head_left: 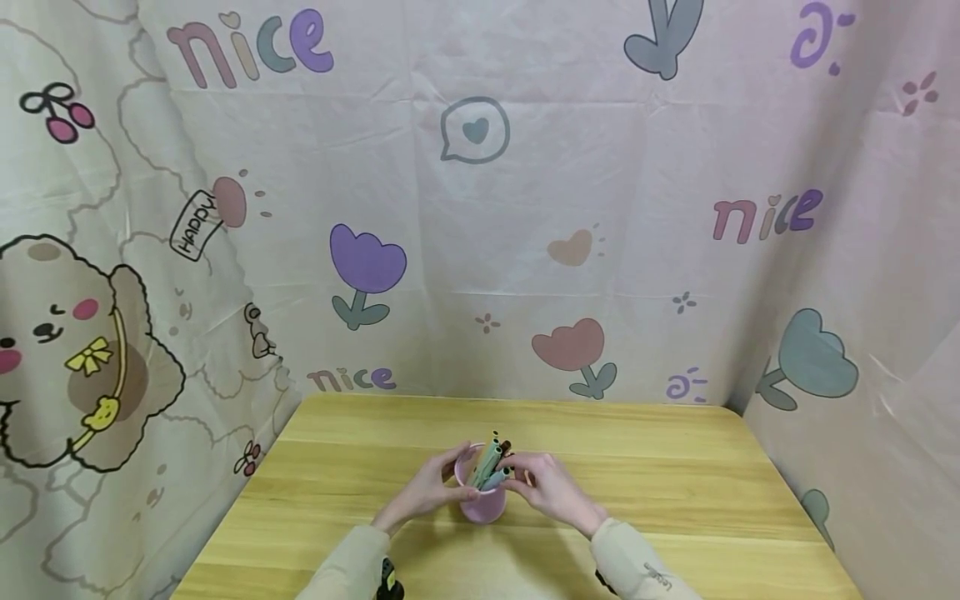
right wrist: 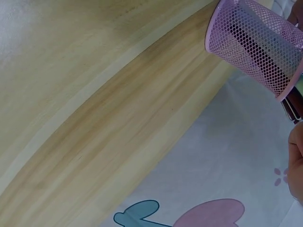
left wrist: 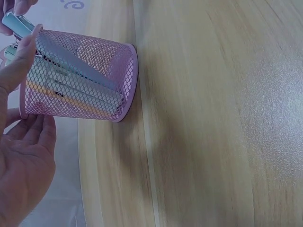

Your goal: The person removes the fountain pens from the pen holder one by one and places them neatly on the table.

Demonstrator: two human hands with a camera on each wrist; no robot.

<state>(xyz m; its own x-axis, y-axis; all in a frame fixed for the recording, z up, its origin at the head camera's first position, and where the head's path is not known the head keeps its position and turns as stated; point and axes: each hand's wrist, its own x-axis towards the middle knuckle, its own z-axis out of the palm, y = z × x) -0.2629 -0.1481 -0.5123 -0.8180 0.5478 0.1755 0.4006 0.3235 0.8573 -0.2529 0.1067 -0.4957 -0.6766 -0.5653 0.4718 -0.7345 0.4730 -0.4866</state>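
A pink mesh pen holder (head_left: 483, 507) with several pens in it is between the two hands. My left hand (head_left: 429, 483) grips it near the rim; in the left wrist view the thumb lies across the rim and the other fingers show at the opposite side. My right hand (head_left: 551, 490) is at the pen tops, thumb and fingers pinching the end of a light blue pen (left wrist: 18, 24). Green pens (head_left: 487, 465) lean beside it. Through the mesh in the right wrist view, a dark pen (right wrist: 294, 105) with a metal clip sticks out past the rim.
The wooden table (head_left: 337, 467) carries the holder. Behind it hangs a pale curtain (head_left: 480, 250) printed with flowers and words, with more printed cloth at both sides.
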